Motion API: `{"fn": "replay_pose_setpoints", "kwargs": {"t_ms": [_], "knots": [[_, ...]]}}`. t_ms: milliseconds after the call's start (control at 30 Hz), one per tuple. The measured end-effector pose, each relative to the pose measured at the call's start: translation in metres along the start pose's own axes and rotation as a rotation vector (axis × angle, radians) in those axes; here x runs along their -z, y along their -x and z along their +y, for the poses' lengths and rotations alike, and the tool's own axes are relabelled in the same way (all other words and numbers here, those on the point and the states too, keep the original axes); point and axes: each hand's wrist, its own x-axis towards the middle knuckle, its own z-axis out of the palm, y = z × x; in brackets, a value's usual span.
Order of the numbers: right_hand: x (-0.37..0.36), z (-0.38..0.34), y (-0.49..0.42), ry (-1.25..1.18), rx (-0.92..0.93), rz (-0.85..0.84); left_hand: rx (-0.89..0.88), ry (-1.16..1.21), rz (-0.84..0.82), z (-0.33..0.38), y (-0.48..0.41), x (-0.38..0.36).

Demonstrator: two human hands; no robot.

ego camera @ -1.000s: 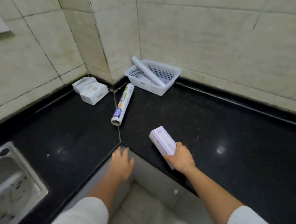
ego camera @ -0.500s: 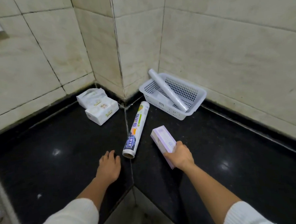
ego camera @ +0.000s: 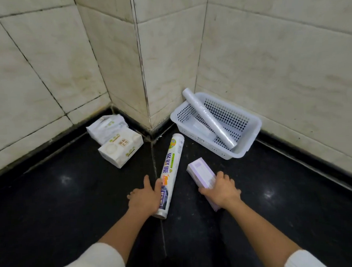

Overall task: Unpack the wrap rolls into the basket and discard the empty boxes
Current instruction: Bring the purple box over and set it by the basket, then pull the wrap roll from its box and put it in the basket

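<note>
A white plastic basket [ego camera: 250, 127] stands in the counter's corner against the tiled wall. A clear wrap roll [ego camera: 209, 117] leans across it, one end over the rim. A printed wrap roll [ego camera: 170, 166] lies on the black counter [ego camera: 72, 200] in front of the basket. My left hand [ego camera: 143, 198] rests against the near end of that roll, fingers spread and touching its side. My right hand [ego camera: 222, 190] grips the near end of a lilac wrap box [ego camera: 199, 174] lying on the counter to the right of the roll.
Two white tissue packs [ego camera: 120, 149] [ego camera: 105, 126] sit at the back left by the wall. Tiled walls close off the counter at the rear, with a protruding pillar corner [ego camera: 147, 106] between the tissue packs and the basket.
The view has moved closer to the corner. My left hand went forward from the counter edge to the printed roll. My right hand slid the lilac box toward the basket.
</note>
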Motion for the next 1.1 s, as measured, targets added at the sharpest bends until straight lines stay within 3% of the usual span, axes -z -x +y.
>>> {"fn": "replay_pose_setpoints", "kwargs": {"t_ms": [200,267,367,533,700,833,933,1100], "knots": [[0.008,-0.035,-0.011,-0.098,0.316,0.314,-0.223,0.114,0.098,0.017,-0.003,-0.005],[0.005,-0.049,-0.01,-0.248,0.377,0.232,-0.266,0.111,0.075,0.016,-0.003,-0.01],[-0.011,-0.065,-0.009,-0.305,0.309,-0.004,-0.286,0.242,0.065,0.01,-0.006,-0.011],[-0.042,-0.074,-0.016,-0.408,0.134,-0.232,-0.177,0.722,-0.044,-0.007,-0.014,-0.002],[-0.046,-0.09,-0.014,-0.748,0.029,-0.326,-0.052,1.192,-0.405,-0.028,-0.014,0.006],[-0.04,-0.097,-0.01,-0.922,-0.021,-0.404,-0.041,1.363,-0.658,-0.037,-0.015,0.006],[-0.038,-0.098,-0.009,-0.957,-0.036,-0.4,-0.061,1.302,-0.635,-0.037,-0.014,0.004],[-0.041,-0.095,-0.012,-0.964,-0.065,-0.375,-0.097,1.176,-0.434,-0.037,-0.009,0.004]]}}
